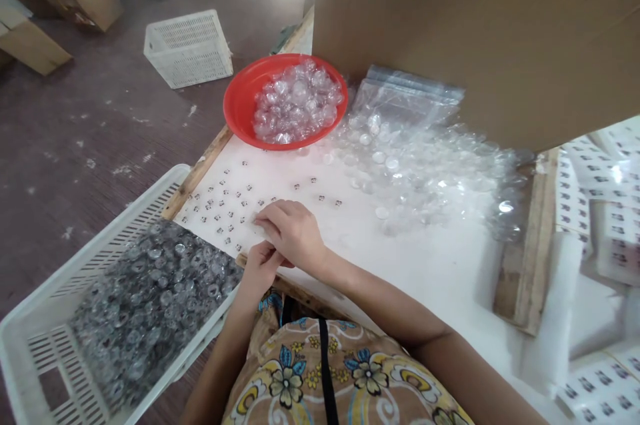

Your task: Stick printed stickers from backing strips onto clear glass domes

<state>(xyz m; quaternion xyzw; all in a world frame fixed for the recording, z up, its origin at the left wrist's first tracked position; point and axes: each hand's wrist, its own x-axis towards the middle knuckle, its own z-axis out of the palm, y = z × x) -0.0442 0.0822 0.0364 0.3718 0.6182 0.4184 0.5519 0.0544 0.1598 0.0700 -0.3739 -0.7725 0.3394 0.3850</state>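
My right hand (295, 232) is low over the white tabletop (435, 285), its fingers pinched together at the edge of a scatter of small dark-printed pieces (219, 217). Just below and touching it, my left hand (262, 264) is closed near the table's front wooden edge. Whatever either hand holds is hidden by the fingers. Clear round plastic pieces (400, 172) are heaped across the right half of the table. A red basin (239, 105) behind the hands contains more clear round pieces (295, 102).
A white slotted crate (60, 278) full of small clear-and-dark pieces (160, 298) stands at the table's left. Plastic bags (407, 95) lie against a large cardboard panel (475, 32). Printed sheets (607, 378) lie right of a wooden rail (535, 252). Another white crate (190, 48) is on the floor.
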